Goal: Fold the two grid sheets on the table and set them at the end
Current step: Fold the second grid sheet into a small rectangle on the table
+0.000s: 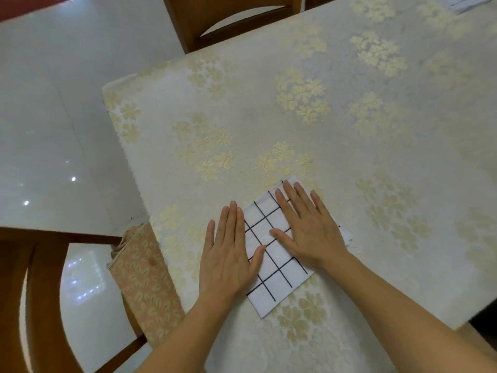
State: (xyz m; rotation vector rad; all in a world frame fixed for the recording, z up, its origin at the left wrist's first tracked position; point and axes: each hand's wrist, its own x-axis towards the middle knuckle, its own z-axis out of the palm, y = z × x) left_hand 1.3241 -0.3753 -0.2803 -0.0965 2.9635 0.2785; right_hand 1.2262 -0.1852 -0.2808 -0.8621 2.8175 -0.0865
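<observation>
A white sheet with a black grid (pixel 277 281) lies folded into a small rectangle on the table (pixel 349 146), near its front edge. My left hand (pixel 231 251) rests flat with fingers together on the sheet's left edge, partly on the tablecloth. On the sheet's upper right part my right hand (pixel 309 227) presses flat with the fingers spread. Neither hand grips anything. A second pale sheet with dark lines (pixel 468 2) shows at the table's far right corner, cut off by the frame.
The table wears a cream cloth with gold flower clusters. A wooden chair (pixel 228 20) stands at the far side, another chair (pixel 40 305) at the near left. A pink patterned cloth (pixel 145 286) hangs off the table's left edge. Glossy white floor lies to the left.
</observation>
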